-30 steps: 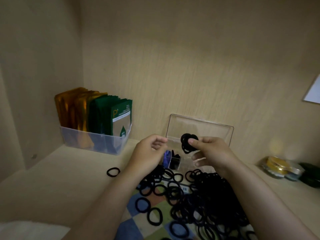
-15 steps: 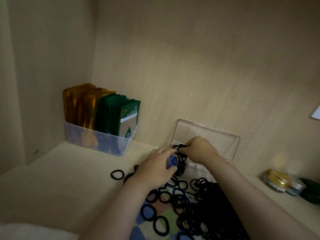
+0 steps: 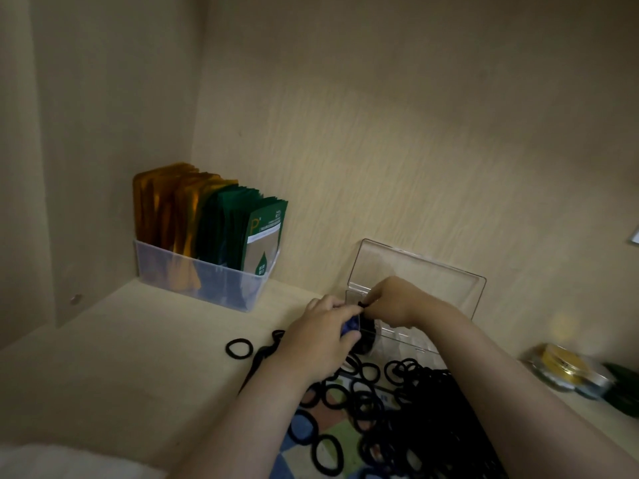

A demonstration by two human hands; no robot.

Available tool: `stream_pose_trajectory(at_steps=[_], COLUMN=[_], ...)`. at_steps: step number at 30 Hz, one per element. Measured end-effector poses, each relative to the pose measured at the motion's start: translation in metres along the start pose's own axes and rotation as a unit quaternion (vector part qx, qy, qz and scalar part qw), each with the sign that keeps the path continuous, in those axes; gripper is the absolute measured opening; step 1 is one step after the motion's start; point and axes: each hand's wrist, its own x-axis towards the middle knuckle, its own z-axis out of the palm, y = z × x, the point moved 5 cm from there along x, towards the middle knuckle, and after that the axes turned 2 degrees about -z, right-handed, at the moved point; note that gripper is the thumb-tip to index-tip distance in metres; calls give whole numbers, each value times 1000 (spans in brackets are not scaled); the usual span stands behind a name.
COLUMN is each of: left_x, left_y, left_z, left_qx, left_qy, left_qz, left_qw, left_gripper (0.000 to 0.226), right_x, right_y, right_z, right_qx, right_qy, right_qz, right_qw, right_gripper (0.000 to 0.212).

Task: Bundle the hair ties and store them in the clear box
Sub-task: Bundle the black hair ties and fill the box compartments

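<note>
Currently both hands meet at the left end of the clear box (image 3: 420, 340), which sits on the shelf (image 3: 145, 357) against the back wall with its lid (image 3: 422, 274) standing open. The left hand (image 3: 321, 337) has its fingers curled round the box's near left corner, with something small and blue showing between them. The right hand (image 3: 394, 302) reaches over the box and pinches a small black bundle (image 3: 361, 303) of hair ties just above that left end; most of the bundle is hidden by the fingers. In front of the box a heap of loose hair ties (image 3: 415, 409) lies on a checked cloth (image 3: 328, 418), and a single hair tie (image 3: 238, 348) lies apart to the left. Further left, a clear bin (image 3: 207, 285) holds upright gold and green packets (image 3: 249, 229). Small round jars (image 3: 563, 368) stand at the right.
</note>
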Motion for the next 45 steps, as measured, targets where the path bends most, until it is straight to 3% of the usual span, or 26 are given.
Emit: stream_pose_trajectory(at_steps=[2,5,12,16,21,25,29,33,36,40,45], left_x=[0,0,-1,-1,0,-4,-12,-13,-15,-18,-15], left_y=[0,0,2,6,-1,-16,-20,-25,-26,-24,-6], left_z=[0,0,-1,-18,-56,-66,-63,-63,-58,-54,-55], left_qx=[-1,-6,-9,10,11,42,49,34,50,32,-104], left_qy=[-3,-5,-10,13,51,-8,-104,-125,-163,-183,-149], left_qz=[-2,-8,-7,11,-17,-90,-144,-177,-184,-188,-173], left_qw=[1000,1000,1000,1000,998,995,983,976,968,965,968], left_gripper=[45,44,41,36,22,26,23,13,21,25,16], right_x=[-9,-24,-34,-38,-62,-77,-76,-78,-76,-68,-71], right_y=[5,8,-4,-3,-10,-40,-54,-54,-58,-47,-24], right_z=[-7,-14,15,4,-14,11,39,56,62,54,32], right_qx=[41,23,-147,-98,9,68,-15,-98,-129,-41,210], right_qy=[13,95,70,78,195,142,101,62,76,92,79], right_qz=[-23,-81,-112,-106,-152,-232,-281,-286,-285,-257,-190], right_qw=[999,992,980,986,969,960,954,951,947,961,956], right_gripper=[27,39,39,42,30,28,46,62,54,36,12])
